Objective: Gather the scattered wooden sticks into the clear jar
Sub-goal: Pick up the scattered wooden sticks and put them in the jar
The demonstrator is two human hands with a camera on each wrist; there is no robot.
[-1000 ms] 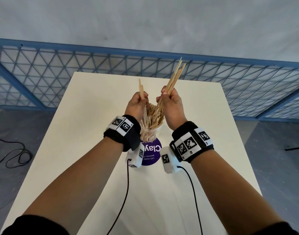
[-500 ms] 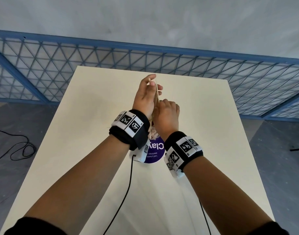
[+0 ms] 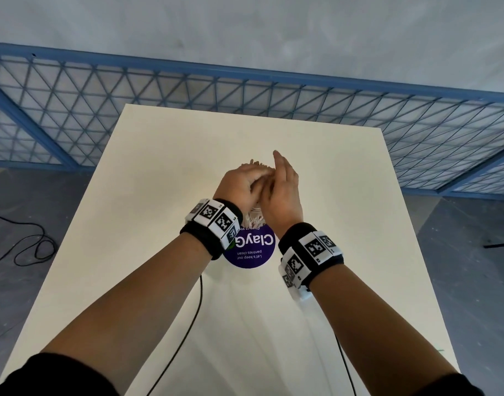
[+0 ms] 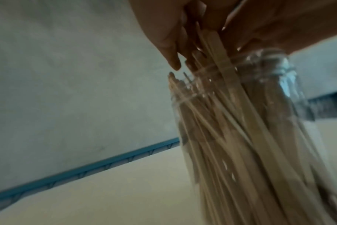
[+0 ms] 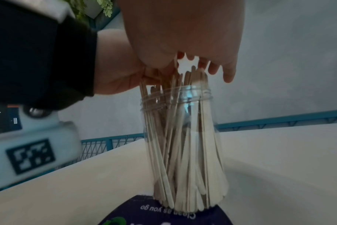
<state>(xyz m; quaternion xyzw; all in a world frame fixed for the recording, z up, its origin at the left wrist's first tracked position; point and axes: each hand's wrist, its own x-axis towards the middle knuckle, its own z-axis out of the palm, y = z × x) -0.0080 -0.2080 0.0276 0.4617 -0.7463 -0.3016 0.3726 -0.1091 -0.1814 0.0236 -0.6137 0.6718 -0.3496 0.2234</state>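
Wooden sticks (image 5: 183,137) in clear jar (image 5: 194,97), under both hands.

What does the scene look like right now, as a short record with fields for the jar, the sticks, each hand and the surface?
jar: clear jar, upright on a purple round sticker
sticks: wooden sticks stand packed in the jar, tips above the rim
left hand: left hand over the jar mouth, fingers straight, touching the stick tops
right hand: right hand beside it, fingers straight over the stick tops
surface: white table; no loose sticks visible
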